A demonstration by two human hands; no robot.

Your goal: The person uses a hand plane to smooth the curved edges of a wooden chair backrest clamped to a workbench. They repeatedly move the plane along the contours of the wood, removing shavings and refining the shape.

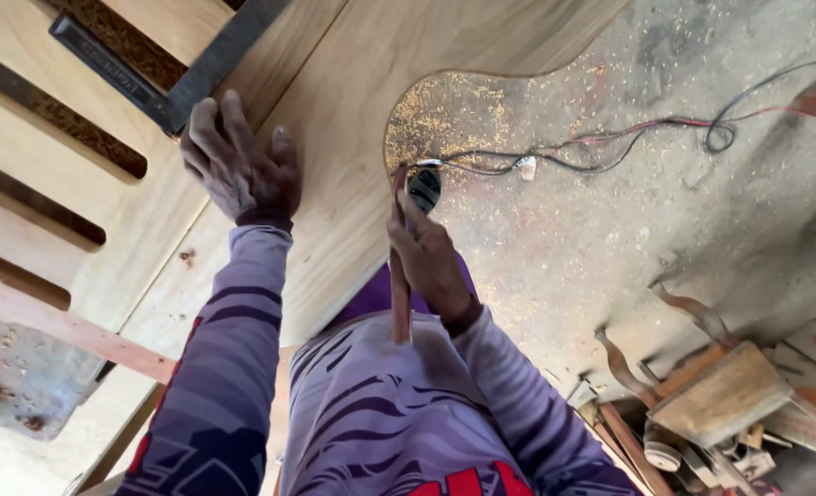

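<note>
Between both hands (pixel 242 165), wooden panel's (pixel 353 110) curved edge, right hand (pixel 431 262) gripping stick (pixel 399 294).

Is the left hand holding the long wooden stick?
No, the left hand lies flat on the wooden panel, while the right hand grips the wooden stick.

Left hand (pixel 242 165) pressed flat, fingers (pixel 219 115) spread; right hand (pixel 431 257) clenched in a grip
</note>
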